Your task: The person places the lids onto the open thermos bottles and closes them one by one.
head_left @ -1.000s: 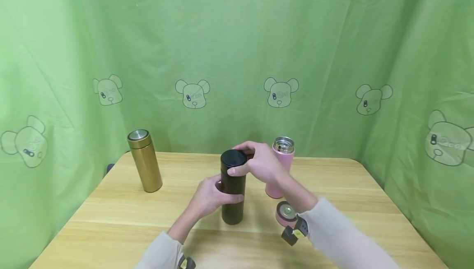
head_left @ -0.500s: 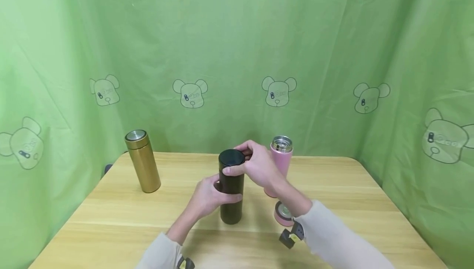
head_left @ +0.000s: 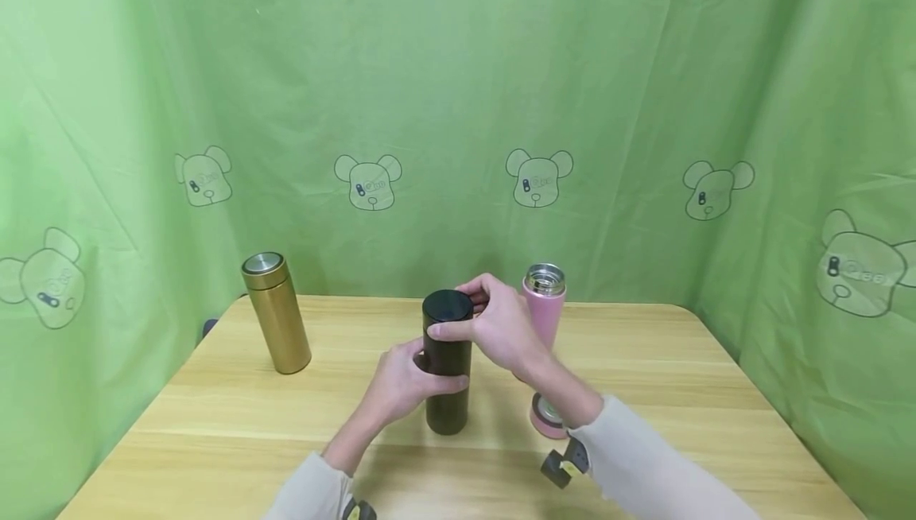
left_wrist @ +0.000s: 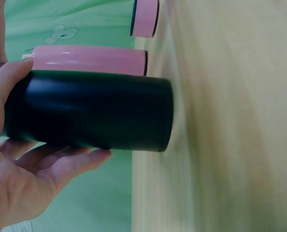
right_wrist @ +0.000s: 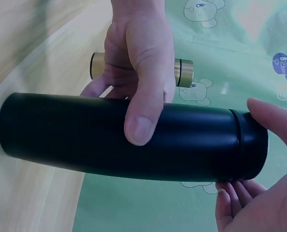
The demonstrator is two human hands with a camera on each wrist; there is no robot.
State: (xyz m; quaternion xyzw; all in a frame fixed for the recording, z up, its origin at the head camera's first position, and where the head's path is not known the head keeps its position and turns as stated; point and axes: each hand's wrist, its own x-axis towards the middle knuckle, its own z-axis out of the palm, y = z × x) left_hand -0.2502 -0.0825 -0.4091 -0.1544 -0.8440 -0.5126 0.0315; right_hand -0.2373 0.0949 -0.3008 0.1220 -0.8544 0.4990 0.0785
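Before green curtain [head_left: 444, 91] | black bottle [head_left: 448, 357] | upright, cylindrical, smooth sheen | lid [right_wrist: 253, 150] on

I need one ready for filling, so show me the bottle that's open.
The pink bottle, behind the right hand: its metal mouth is bare, while the black bottle and gold bottle are capped.

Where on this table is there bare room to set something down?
Bare table: between the gold bottle and left hand, and from the pink bottle to the right edge. Crowded: around the black bottle, right hand and pink lid.
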